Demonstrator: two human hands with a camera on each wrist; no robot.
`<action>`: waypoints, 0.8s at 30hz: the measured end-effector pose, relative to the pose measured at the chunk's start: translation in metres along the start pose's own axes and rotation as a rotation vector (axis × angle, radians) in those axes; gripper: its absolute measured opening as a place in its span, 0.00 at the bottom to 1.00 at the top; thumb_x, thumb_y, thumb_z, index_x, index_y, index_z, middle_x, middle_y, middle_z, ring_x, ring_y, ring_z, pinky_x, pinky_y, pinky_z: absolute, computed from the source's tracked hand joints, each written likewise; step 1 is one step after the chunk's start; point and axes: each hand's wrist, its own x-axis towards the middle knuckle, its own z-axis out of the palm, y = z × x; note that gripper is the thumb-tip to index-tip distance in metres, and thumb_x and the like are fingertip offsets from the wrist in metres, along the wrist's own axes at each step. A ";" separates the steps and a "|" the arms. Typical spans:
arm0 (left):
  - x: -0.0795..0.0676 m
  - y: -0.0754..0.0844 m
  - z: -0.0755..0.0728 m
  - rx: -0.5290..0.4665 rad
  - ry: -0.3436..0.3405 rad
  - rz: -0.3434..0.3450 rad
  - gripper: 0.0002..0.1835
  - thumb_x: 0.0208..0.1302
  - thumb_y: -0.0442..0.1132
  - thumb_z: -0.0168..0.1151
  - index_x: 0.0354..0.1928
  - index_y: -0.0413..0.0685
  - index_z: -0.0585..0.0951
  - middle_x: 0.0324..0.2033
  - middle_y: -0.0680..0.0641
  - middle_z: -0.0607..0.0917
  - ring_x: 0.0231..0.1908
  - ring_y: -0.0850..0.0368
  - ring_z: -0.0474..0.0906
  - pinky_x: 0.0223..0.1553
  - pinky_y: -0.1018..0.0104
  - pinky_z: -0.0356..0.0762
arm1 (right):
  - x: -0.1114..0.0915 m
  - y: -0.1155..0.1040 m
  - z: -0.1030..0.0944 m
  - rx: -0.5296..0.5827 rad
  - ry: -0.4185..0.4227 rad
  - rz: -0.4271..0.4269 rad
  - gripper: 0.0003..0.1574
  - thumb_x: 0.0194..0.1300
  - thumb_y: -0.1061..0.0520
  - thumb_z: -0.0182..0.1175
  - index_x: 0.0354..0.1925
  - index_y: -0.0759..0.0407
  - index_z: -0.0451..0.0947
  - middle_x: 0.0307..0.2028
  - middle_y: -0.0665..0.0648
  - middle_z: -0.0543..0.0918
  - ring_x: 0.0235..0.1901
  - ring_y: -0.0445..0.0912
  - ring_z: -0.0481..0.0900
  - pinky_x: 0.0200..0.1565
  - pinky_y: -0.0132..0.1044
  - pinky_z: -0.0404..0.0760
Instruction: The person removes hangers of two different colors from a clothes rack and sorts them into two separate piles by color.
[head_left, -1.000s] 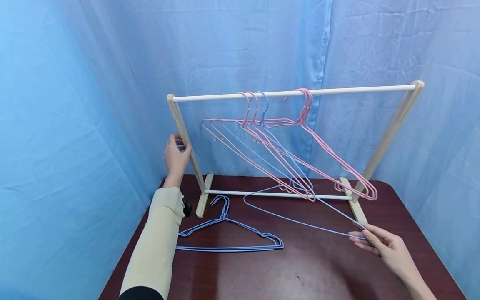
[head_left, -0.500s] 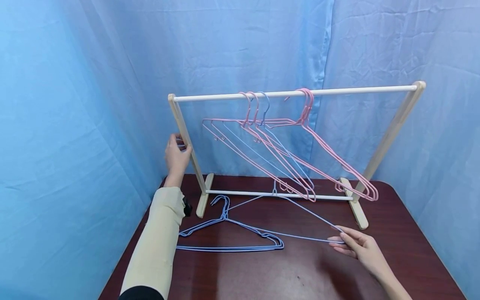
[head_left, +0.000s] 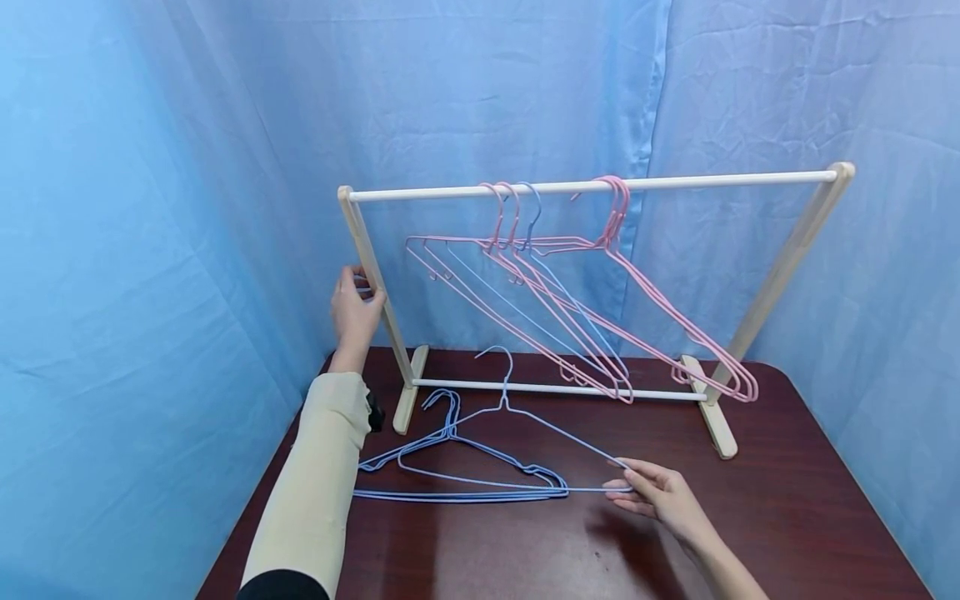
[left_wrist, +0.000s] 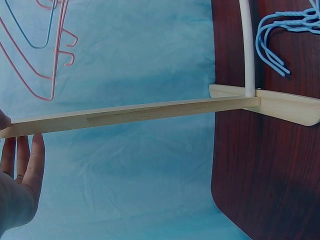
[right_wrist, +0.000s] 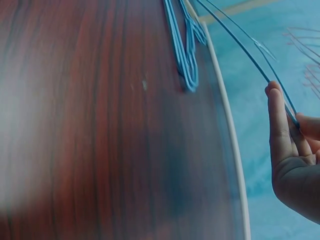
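Note:
My left hand [head_left: 356, 315] holds the left wooden post [head_left: 397, 343] of a small clothes rack, thumb on one side and fingertips on the other in the left wrist view. Between thumb and fingers of my right hand [head_left: 667, 502] is one lower corner of a thin blue clothes hanger [head_left: 506, 398]. Its hook points up and left, in front of the rack's lower bar [head_left: 645, 392]. Behind it in the head view, a few more blue hangers [head_left: 487, 500] lie stacked on the table. The held hanger overlaps them in that view; whether it touches them I cannot tell.
On the white top rail [head_left: 720, 180] hang two pink hangers [head_left: 515, 221], a blue hanger [head_left: 536, 212], and a pink bunch [head_left: 615, 225] farther right. The rack's feet [head_left: 708, 408] stand on the dark wooden table [head_left: 787, 483]. Blue curtains [head_left: 225, 167] surround it.
My right hand has moved left and slightly down with the blue hanger, whose hook has come into view and swung left and up. My left hand stays on the post.

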 end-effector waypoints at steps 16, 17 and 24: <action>0.001 0.001 0.000 0.004 0.008 0.007 0.19 0.68 0.40 0.60 0.58 0.43 0.71 0.52 0.37 0.80 0.53 0.42 0.82 0.53 0.47 0.82 | 0.041 0.029 0.057 0.129 -0.065 0.139 0.32 0.78 0.63 0.44 0.67 0.88 0.51 0.39 0.59 0.90 0.38 0.41 0.89 0.45 0.33 0.87; 0.001 0.002 0.000 0.004 0.009 0.006 0.19 0.68 0.40 0.60 0.58 0.43 0.71 0.52 0.37 0.80 0.53 0.42 0.82 0.53 0.47 0.82 | 0.043 0.030 0.060 0.136 -0.061 0.145 0.32 0.78 0.63 0.44 0.67 0.87 0.51 0.39 0.59 0.90 0.38 0.41 0.89 0.45 0.33 0.87; -0.001 0.002 0.001 0.013 0.012 -0.003 0.20 0.68 0.39 0.59 0.59 0.43 0.71 0.53 0.37 0.79 0.54 0.42 0.81 0.54 0.48 0.81 | 0.054 0.038 0.073 0.161 -0.053 0.202 0.31 0.78 0.63 0.44 0.67 0.86 0.54 0.39 0.59 0.90 0.37 0.41 0.89 0.45 0.34 0.87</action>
